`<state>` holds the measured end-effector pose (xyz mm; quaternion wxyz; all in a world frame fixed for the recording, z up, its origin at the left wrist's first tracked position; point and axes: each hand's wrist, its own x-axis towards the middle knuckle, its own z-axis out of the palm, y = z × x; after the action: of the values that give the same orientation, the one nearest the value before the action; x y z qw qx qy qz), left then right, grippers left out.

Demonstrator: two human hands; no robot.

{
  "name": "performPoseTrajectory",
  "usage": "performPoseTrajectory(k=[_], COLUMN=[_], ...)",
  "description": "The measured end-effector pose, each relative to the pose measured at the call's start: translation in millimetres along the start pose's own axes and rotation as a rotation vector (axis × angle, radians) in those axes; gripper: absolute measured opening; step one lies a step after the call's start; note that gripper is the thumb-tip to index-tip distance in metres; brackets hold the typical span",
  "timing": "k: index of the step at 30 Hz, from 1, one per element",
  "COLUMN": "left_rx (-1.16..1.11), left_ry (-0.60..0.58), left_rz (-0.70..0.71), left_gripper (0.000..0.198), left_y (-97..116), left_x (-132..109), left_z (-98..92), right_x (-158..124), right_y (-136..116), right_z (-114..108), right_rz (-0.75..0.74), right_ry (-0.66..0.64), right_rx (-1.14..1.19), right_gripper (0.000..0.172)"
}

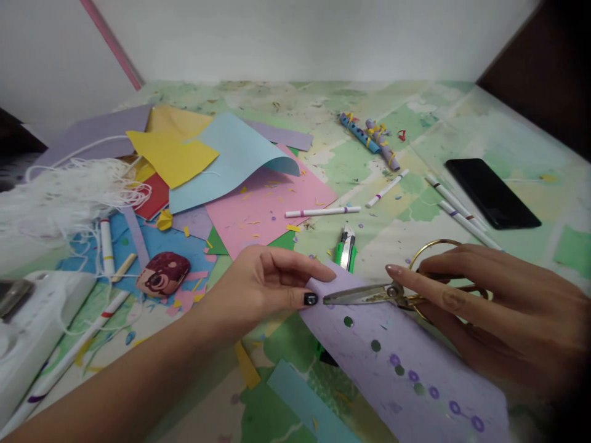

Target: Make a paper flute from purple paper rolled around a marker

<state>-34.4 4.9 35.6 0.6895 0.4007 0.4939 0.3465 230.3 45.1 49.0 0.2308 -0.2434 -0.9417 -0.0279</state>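
Observation:
My left hand [270, 284] pinches the top corner of a lilac paper sheet [406, 369] that has punched holes and drawn circles along it. In my right hand [498, 307] I grip gold-handled scissors [378, 294], fingers through the loops. The blades point left and lie almost closed at the sheet's upper edge, close to my left thumb. A green utility knife [346, 247] lies just behind the sheet, partly under it.
Coloured paper sheets pile at the left: pink [268, 209], light blue [231, 160], yellow [170, 157]. White string [69, 191], a black phone [492, 192], several white pens [323, 211], rolled paper tubes [369, 136], a painted stone [161, 274], and a white device [32, 320] also lie on the map-patterned table.

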Motion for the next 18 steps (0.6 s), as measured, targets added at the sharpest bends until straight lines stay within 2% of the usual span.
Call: performPoseTrajectory(k=[5, 11, 18], left_rx=[0.023, 0.064, 0.093], left_ry=[-0.024, -0.052, -0.068], left_rz=[0.009, 0.024, 0.065], left_gripper=[0.023, 0.022, 0.021], left_y=[0.1, 2.2, 3.5], left_x=[0.0, 0.3, 2.6], left_z=[1.2, 3.2, 5.3], right_x=[1.4, -3.7, -4.4], right_y=[-0.4, 5.8, 9.7], right_z=[-0.2, 1.9, 6.9], right_rz=[0.016, 0.038, 0.043], right_ry=[-0.027, -0.087, -0.096], right_rx=[0.031, 0.080, 0.084], right_gripper=[0.039, 0.048, 0.050])
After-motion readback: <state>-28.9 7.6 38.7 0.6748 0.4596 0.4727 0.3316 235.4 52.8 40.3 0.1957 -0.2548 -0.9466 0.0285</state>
